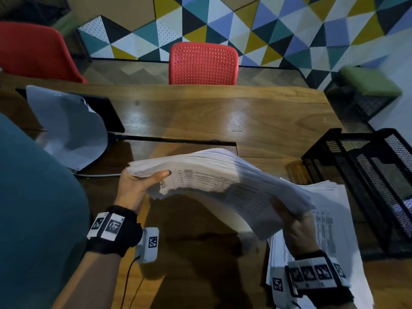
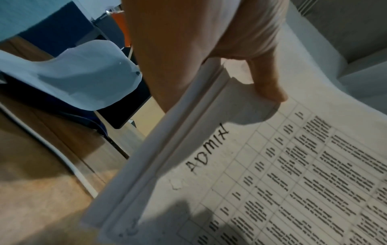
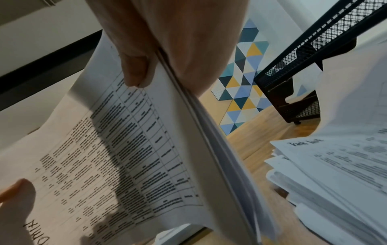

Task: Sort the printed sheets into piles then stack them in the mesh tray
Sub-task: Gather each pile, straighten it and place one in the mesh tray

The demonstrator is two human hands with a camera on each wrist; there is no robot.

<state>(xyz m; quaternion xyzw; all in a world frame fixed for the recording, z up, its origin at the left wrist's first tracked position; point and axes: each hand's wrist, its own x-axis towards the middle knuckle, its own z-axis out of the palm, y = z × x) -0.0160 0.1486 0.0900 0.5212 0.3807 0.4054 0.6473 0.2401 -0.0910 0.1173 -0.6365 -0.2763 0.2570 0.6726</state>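
Observation:
A thick stack of printed sheets (image 1: 218,184) hangs in the air above the wooden table (image 1: 200,112), bowed between both hands. Its top sheet (image 2: 293,174) carries a printed table and the handwritten word ADMIN. My left hand (image 1: 142,184) grips the stack's left end, thumb (image 2: 266,82) on top. My right hand (image 1: 292,221) grips the right end, thumb (image 3: 136,66) pressed on the top sheet (image 3: 125,149). A second pile of printed sheets (image 1: 330,219) lies on the table under my right hand, also seen as the pile (image 3: 335,165). The black mesh tray (image 1: 365,175) stands at the right.
A curled white sheet (image 1: 69,128) lies over a dark flat object (image 1: 107,114) at the left. A white cable (image 1: 100,175) runs along the table there. A red chair (image 1: 202,63) stands behind the table. A black crate with a green cushion (image 1: 365,90) sits at the back right.

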